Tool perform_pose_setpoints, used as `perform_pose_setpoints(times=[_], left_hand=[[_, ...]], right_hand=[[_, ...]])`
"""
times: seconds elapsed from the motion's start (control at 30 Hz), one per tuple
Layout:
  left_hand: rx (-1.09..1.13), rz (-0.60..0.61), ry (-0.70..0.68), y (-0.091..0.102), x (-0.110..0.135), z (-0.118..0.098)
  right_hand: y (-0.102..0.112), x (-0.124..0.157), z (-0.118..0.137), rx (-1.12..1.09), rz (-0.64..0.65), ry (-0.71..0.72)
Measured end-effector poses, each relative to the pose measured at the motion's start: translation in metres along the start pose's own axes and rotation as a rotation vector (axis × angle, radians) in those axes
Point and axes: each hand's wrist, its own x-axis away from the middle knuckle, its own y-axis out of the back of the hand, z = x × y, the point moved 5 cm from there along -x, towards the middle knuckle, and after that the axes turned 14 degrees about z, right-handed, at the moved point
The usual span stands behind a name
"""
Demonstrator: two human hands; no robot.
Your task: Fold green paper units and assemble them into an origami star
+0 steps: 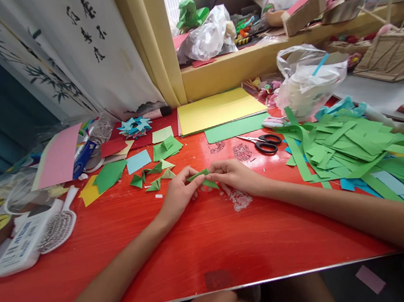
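Note:
Both of my hands meet over the middle of the red table (147, 264), pinching a small piece of folded green paper (199, 175). My left hand (178, 192) grips its left end between thumb and fingers. On the other end, the fingertips of my right hand (235, 175) are closed. Just left of my left hand lie several small folded green paper pieces (155, 185). Behind them are a stack of green paper squares (167, 147) and a light blue square (139, 161). Scissors (264, 142) with black handles rest beyond my right hand.
Green paper strips and scraps (345, 141) are heaped at the right. Yellow sheets (218, 109) lie at the back, near a plastic bag (309, 82). A white hairbrush (59, 225) and a white box-like container (23, 247) sit at the left. A blue folded-paper ring (135, 127) is behind.

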Motion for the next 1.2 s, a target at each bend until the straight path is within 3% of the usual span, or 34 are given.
perform_pose_setpoints(times=[0.3, 0.53, 0.77, 1.0, 1.2], left_hand=[[-0.034, 0.029, -0.016, 0.000, 0.000, 0.001], [-0.257, -0.051, 0.006, 0.001, 0.004, -0.004], [-0.269, -0.066, 0.001, 0.004, 0.004, -0.006], [-0.340, 0.003, -0.032, -0.002, 0.004, -0.010], [-0.273, 0.041, -0.010, -0.004, 0.005, -0.009]], right_hand=[[-0.007, -0.001, 0.005, 0.016, 0.132, -0.003], [-0.006, -0.001, 0.003, 0.169, 0.108, 0.014], [-0.010, -0.001, 0.002, 0.160, 0.179, -0.008], [-0.010, -0.002, 0.003, 0.305, 0.192, 0.045], [-0.009, 0.000, 0.006, 0.274, 0.233, 0.034]])
